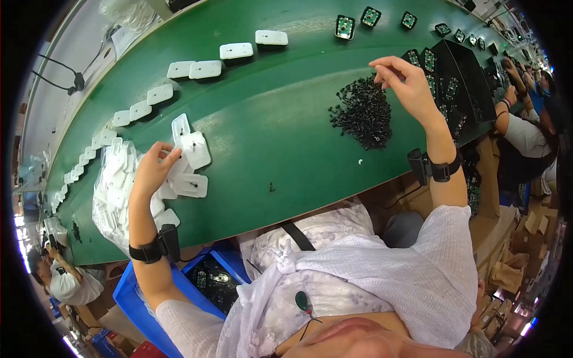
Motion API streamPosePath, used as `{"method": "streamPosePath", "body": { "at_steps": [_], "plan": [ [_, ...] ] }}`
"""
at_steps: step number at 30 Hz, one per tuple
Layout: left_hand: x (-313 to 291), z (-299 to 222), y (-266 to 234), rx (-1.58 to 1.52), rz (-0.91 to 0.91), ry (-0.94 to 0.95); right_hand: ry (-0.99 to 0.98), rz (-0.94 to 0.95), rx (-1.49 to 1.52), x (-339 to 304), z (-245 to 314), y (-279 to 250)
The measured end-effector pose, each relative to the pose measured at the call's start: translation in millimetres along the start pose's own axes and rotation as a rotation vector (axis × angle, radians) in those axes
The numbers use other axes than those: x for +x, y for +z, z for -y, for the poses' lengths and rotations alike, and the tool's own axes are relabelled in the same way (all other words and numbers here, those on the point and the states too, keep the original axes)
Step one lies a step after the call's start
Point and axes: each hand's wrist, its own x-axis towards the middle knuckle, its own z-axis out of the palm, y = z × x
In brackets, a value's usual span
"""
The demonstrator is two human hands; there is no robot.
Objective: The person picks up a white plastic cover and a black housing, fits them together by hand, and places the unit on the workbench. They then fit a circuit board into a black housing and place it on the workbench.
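My left hand (156, 167) is at the left, fingers curled with thumb and forefinger close together, beside a few white plastic covers (196, 149). What it pinches, if anything, is too small to make out. Those covers carry small dark parts and lie next to a clear bag (107, 206) full of white covers (119, 179). Over the far edge of a heap of small black parts (364, 113), my right hand (409, 86) is raised, its thumb and fingertips brought together. Anything between those fingertips cannot be made out.
White pieces (206, 70) stand in a curved row along the green table (268, 131). Black housings with green circuit boards (345, 27) line the far right, near a black bin (462, 77). A blue crate (140, 304) sits below the front edge. Co-workers (525, 128) are at both ends.
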Motion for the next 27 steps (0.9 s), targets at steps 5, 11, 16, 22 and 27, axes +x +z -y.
{"method": "streamPosePath", "body": {
  "at_steps": [5,11,16,22,27],
  "plan": [
    [-11.9,-15.7,12.3,0.117,-0.108,-0.068,0.020,0.022,-0.343,45.3,-11.8,-17.6],
    [-32.2,-44.2,24.3,0.282,-0.484,0.224,-0.013,-0.078,-0.950,105.1,-39.3,-29.4],
    [-54.0,-79.0,54.0,0.316,-0.519,0.412,0.193,0.004,-1.321,95.2,-48.2,-69.9],
    [-42.5,-111.2,93.9,0.525,-0.436,0.286,0.554,0.301,-1.129,81.3,-73.5,-77.0],
    [-25.8,-120.0,105.2,0.526,-0.460,0.240,0.087,-0.044,-0.592,65.4,-71.0,-60.3]
  ]
}}
